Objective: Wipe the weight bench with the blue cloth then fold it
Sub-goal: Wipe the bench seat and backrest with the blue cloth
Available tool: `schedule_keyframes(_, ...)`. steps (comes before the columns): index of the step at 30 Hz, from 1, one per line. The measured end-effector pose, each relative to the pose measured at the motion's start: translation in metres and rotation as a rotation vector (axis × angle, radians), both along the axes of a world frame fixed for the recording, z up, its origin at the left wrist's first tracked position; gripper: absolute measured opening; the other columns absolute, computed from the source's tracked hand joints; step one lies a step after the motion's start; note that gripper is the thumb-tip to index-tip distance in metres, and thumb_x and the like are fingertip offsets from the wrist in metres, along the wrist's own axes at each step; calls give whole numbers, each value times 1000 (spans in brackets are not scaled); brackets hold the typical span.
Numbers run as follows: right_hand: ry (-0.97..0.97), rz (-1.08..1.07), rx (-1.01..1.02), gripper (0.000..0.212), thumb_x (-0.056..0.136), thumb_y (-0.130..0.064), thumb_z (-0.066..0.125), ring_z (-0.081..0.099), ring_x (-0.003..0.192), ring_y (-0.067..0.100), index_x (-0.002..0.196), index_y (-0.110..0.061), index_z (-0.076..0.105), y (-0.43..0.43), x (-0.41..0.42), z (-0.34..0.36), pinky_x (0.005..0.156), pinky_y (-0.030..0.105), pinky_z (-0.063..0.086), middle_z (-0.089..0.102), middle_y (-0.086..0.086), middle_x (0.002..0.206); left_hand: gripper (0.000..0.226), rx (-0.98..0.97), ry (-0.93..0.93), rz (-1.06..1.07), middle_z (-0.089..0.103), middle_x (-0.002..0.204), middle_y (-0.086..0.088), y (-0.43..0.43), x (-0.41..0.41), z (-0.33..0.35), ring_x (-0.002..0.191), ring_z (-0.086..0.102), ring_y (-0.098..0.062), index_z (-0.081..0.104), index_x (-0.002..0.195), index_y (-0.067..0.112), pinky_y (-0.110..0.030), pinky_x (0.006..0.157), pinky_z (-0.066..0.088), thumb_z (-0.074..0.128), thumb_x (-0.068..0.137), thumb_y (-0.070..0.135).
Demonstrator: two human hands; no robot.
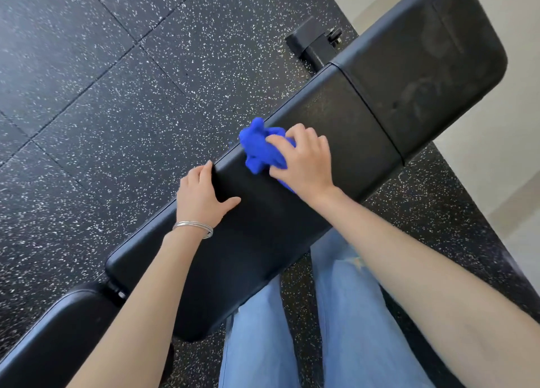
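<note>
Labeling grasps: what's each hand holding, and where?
Right hand grips the bunched blue cloth from above. Left hand holds nothing, resting on the bench edge.

I was looking down into a gym. The rubber floor tiles [117, 101] were black, flecked with white, and laid in large squares. Across them ran a weight bench [263, 229] in black padded vinyl sections, standing on a black steel foot [306, 44]. A pale wall [496, 189] edged the matting.
</note>
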State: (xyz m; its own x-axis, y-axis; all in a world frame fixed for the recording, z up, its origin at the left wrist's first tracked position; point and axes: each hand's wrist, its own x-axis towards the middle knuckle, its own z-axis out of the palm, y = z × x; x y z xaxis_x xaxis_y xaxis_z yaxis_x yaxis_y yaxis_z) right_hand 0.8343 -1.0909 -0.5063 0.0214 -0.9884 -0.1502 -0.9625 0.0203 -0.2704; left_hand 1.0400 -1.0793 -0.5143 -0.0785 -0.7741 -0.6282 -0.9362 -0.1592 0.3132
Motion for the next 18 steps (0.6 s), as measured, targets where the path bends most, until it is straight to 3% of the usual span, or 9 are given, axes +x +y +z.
schedule_keyframes(5, 53, -379, 25, 41, 78, -35, 60, 49, 94, 31, 117, -23, 58, -44, -96, -6, 73, 39, 38, 51, 10, 108, 88, -34, 47, -42, 36, 143, -14, -15, -31, 1, 129, 34, -35, 26, 146, 7, -38, 112, 23, 70, 78, 42)
schedule_keyframes(8, -41, -565, -3, 41, 80, -36, 61, 49, 100, 28, 118, -19, 57, -54, -125, -4, 82, 42, 44, 49, 10, 112, 86, -57, 40, -56, 34, 145, -14, -25, -54, 1, 129, 33, -36, 25, 146, 7, -39, 112, 23, 67, 80, 44)
schedule_keyframes(13, -116, -436, 34, 42, 77, -23, 67, 49, 94, 29, 118, -19, 60, -12, -113, -3, 84, 45, 44, 50, 11, 109, 84, -75, 24, -35, 32, 145, -13, -39, -89, 2, 130, 32, -36, 25, 146, 7, -38, 113, 22, 65, 82, 45)
schedule_keyframes(15, -107, -263, 100, 44, 73, -20, 70, 50, 87, 31, 116, -18, 62, -3, -132, 2, 78, 46, 46, 52, 12, 104, 84, -69, 13, -48, 31, 146, -14, -43, -101, 3, 131, 31, -36, 25, 146, 7, -38, 113, 21, 64, 82, 45)
schedule_keyframes(18, 56, 9, 107, 46, 63, -13, 76, 51, 73, 32, 108, -14, 67, -2, -187, 9, 66, 41, 45, 55, 16, 92, 83, -72, 16, -40, 33, 146, -14, -53, -116, 2, 130, 32, -37, 25, 146, 9, -41, 112, 24, 65, 82, 44)
